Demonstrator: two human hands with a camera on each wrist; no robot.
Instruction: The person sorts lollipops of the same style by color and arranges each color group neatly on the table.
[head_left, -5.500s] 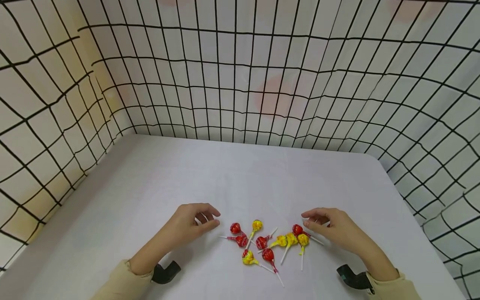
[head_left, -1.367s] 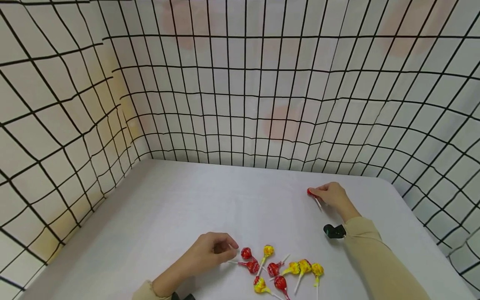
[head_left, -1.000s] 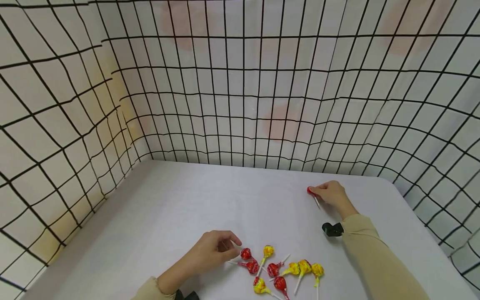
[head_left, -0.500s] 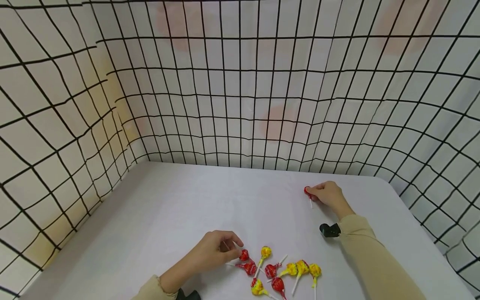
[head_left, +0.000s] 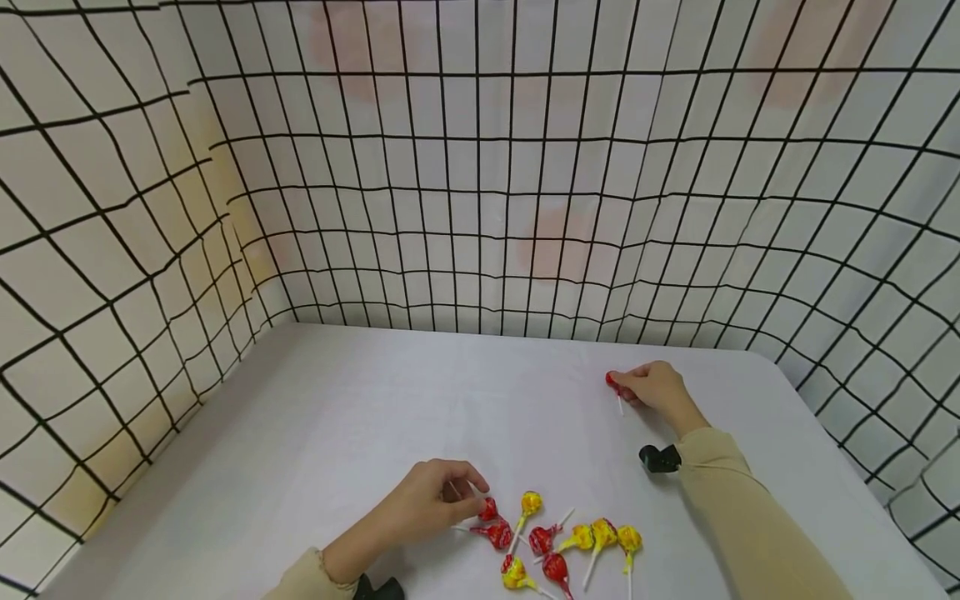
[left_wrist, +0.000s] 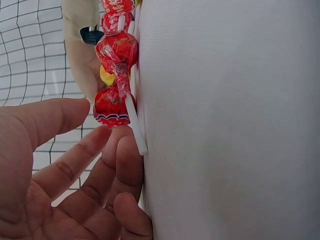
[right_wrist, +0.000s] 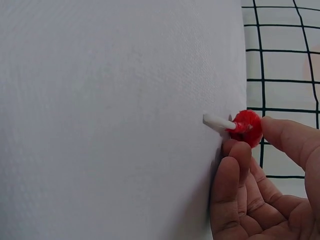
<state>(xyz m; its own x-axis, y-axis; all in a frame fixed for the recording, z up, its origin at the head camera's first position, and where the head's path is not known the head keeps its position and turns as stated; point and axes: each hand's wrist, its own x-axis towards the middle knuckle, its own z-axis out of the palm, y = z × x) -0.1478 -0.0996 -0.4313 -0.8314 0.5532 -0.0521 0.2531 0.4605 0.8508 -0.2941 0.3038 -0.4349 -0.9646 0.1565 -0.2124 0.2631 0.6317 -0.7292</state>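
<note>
My right hand [head_left: 658, 390] is near the far right of the white table. Its thumb and fingertips pinch the head of a red lollipop [right_wrist: 247, 129], whose white stick points back toward me. At the left of a loose group of lollipops is my left hand [head_left: 435, 500], thumb and fingers parted around a red-wrapped lollipop [left_wrist: 111, 106]. In the left wrist view the thumb tip and a fingertip are right at its wrapper. A second red lollipop [head_left: 498, 535] lies against it, its stick [left_wrist: 135, 125] crossing in front.
Several yellow lollipops [head_left: 602, 533] and other red lollipops [head_left: 556, 568] lie to the right of my left hand, sticks pointing various ways. A black wire grid [head_left: 480, 192] borders the table [head_left: 375, 400] at the back and sides. Black wrist mounts [head_left: 660, 459] sit below the hands.
My right hand took a red lollipop from the group's right side and carried it to the far right; its stick has since swung round. The left hand edged right to the nearest red lollipop.
</note>
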